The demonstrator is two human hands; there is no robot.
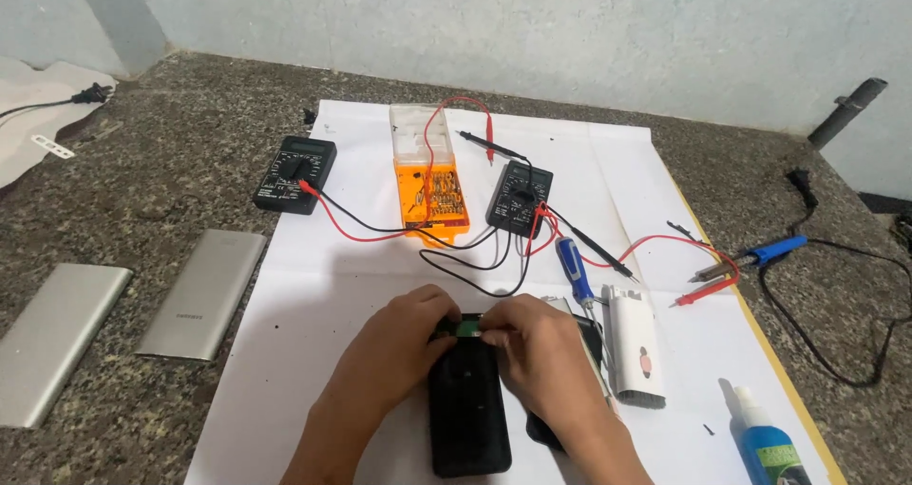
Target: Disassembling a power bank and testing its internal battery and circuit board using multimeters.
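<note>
Nearest the camera, at about 6 o'clock, a black power bank point(467, 409) lies lengthwise on the white paper sheet point(313, 352) that covers the middle of the speckled stone surface point(142, 190). Both hands meet at its far end: the left hand point(404, 338) has its grip closed around the top left corner of the case, and the right hand point(532, 347) pinches the top edge, its fingertips point(489, 328) on a small green part exposed there. A second dark case point(546, 428) lies partly hidden under the right wrist. At 4 o'clock stands a blue and green bottle point(768, 447) with a white nozzle. Just beside the right hand, toward 3 o'clock, lies a white power bank shell point(635, 347), with a blue-handled screwdriver point(575, 268) near it. At 9 o'clock, off the paper, two silver power banks point(201, 293) lie side by side. Farther out, at 12 o'clock, an orange and clear box point(429, 186) sits between two black multimeters, the left multimeter point(295, 173) and the right multimeter point(520, 198), with red and black test leads point(494, 252) trailing across the paper. At 2 o'clock a blue-handled soldering iron point(774, 250) rests near the paper's edge, its black cord looping over the stone.
</note>
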